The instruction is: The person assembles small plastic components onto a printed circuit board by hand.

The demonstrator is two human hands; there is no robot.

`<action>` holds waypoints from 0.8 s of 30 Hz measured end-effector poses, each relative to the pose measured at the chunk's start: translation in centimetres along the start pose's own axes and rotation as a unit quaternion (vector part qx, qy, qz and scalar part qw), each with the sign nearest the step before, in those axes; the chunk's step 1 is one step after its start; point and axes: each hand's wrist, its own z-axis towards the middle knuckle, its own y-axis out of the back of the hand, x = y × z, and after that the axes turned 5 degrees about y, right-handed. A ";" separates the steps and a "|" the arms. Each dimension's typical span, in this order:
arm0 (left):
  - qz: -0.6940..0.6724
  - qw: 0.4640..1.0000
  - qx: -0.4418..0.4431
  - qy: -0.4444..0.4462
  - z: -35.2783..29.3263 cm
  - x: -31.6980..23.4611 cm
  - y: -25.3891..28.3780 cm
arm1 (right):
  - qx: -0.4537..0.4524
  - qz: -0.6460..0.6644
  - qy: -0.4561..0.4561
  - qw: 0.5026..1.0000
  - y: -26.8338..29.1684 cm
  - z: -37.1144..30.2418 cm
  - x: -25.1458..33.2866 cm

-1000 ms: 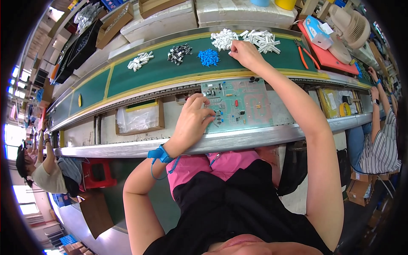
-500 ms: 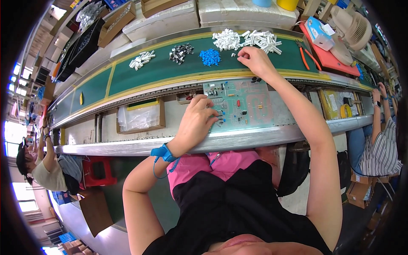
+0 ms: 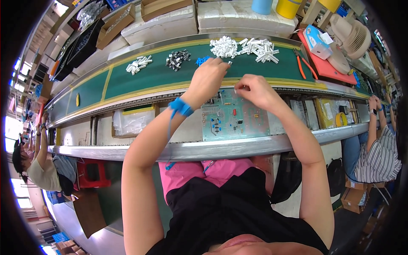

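A green circuit board [image 3: 250, 123] with several parts on it lies in front of me on the conveyor rails. Above its far edge, my right hand [image 3: 259, 92] is closed in a pinch, and a small white part [image 3: 235, 90] shows at its fingertips. My left hand [image 3: 208, 80], with a blue wrist strap [image 3: 180, 107], reaches over the green shelf. Its fingers are bent together and partly cover a pile of blue components [image 3: 201, 61]; what they hold, if anything, is hidden. One loose white piece [image 3: 230, 63] lies just beside those fingertips.
Piles of white parts [image 3: 224, 46], longer white pieces [image 3: 264, 51], black-and-silver parts [image 3: 177, 59] and white blocks [image 3: 139, 64] lie along the shelf. Orange-handled pliers [image 3: 304, 66] rest at right, near a tissue box [image 3: 316, 41] and fan [image 3: 350, 34]. Other people sit at both sides.
My left hand has left the board and moved up to the blue pile. The right hand has come back from the white pile toward the board, pinching a small white part.
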 end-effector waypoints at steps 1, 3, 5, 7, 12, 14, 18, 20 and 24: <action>-0.001 1.000 -0.002 0.000 0.9 0.2 -0.7 | 0.013 -0.044 0.045 0.998 -0.2 -0.2 0.0; 0.143 0.987 0.008 -0.069 2.2 0.6 -1.9 | 0.057 -0.071 0.070 0.993 -0.4 -0.7 0.5; 0.172 0.982 0.025 -0.071 3.2 0.5 -3.1 | 0.064 -0.087 0.067 0.992 -0.6 -1.1 0.8; 0.201 0.976 0.043 -0.072 3.7 0.8 -3.9 | 0.067 -0.106 0.075 0.989 -0.7 -1.2 0.6; 0.171 0.982 0.064 -0.053 3.8 1.7 -4.2 | 0.070 -0.117 0.078 0.988 -1.0 -1.2 0.4; 0.127 0.989 0.071 -0.022 3.8 1.8 -3.7 | 0.070 -0.123 0.077 0.987 -1.0 -1.2 0.3; -0.080 0.988 0.060 0.118 2.8 0.7 -1.2 | 0.071 -0.125 0.095 0.985 0.0 -0.8 0.2; -0.120 0.984 0.052 0.122 1.8 -0.2 0.2 | 0.060 -0.109 0.098 0.987 0.8 0.3 -0.2; -0.255 0.932 0.103 0.235 -0.8 -1.7 0.9 | 0.010 -0.086 0.048 0.995 0.6 4.1 -2.4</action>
